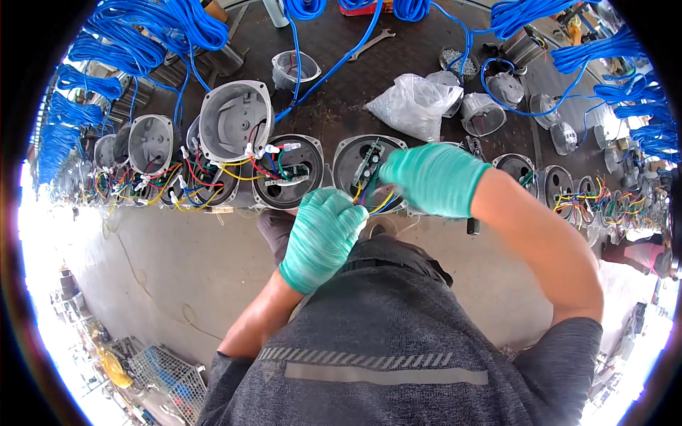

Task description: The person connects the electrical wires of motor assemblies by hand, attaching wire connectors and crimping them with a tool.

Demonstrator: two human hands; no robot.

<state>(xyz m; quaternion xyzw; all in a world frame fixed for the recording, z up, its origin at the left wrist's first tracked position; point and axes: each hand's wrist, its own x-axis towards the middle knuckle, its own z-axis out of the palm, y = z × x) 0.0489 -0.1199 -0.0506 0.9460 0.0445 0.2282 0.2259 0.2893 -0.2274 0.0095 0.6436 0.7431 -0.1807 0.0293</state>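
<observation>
My left hand (325,233), in a green-and-white knitted glove, is closed with thumb and fingers pinched on the ends of thin coloured wires (386,201). These wires come out of a round grey metal housing (345,154) at the table's near edge. Inside that housing a narrow circuit board (368,166) stands tilted. My right hand (435,179), gloved alike, reaches over the housing's right side beside the board; motion smears its fingers, and what they hold is hidden. Just left stands another open housing (312,153) with a small board and wires inside.
Further left, a deep grey cover (234,121) and more wired housings line the edge. Behind lie a clear plastic bag (415,106), a wrench (373,44), a tub of screws (458,62) and several coils of blue cable (192,25). A wire-mesh basket (169,376) stands on the floor.
</observation>
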